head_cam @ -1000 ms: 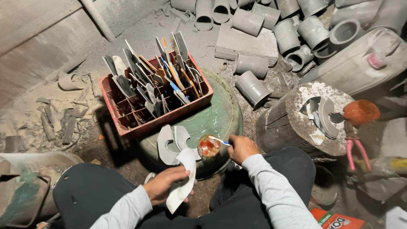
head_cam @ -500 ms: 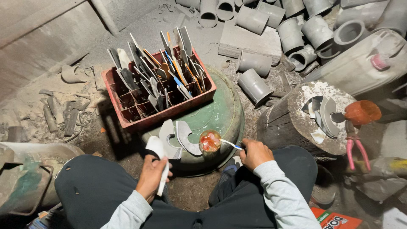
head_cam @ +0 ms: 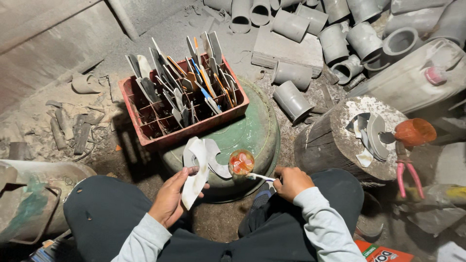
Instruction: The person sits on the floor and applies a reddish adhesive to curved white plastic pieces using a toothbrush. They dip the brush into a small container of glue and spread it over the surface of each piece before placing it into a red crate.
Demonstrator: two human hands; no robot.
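- Lower left of frame: dusty grey drum (head_cam: 34,194) lying by the person's knee; contents cannot be told.
- Left of centre, upper: red compartmented crate (head_cam: 145,128) resting on the rim of an upturned green basin (head_cam: 257,133); its cells hold upright curved blades (head_cam: 170,77), grey, white, some orange and blue.
- Left hand (head_cam: 170,199), lower centre-left: fingers curled around a white curved plastic piece (head_cam: 196,172), held tilted over the basin's near edge.
- Just right of that piece, more white cut pieces (head_cam: 216,160) lie on the basin.
- Centre: small round orange cup (head_cam: 241,162) standing on the basin, reddish stuff inside; exact contents unclear.
- Right hand (head_cam: 291,182), lower centre: closed in a fist around a thin white stick (head_cam: 259,177) whose tip reaches the cup.
- Right of centre: wooden stump (head_cam: 325,145) with grey and white cut pieces (head_cam: 371,133) on top.
- Right edge: orange cup (head_cam: 415,132) tipped on its side at the stump's edge; pink-handled pliers (head_cam: 407,172) below it.
- Upper right: heap of short grey pipe sections (head_cam: 335,41), open-ended, on the floor, with a big pale jerrycan (head_cam: 417,77) beside them.
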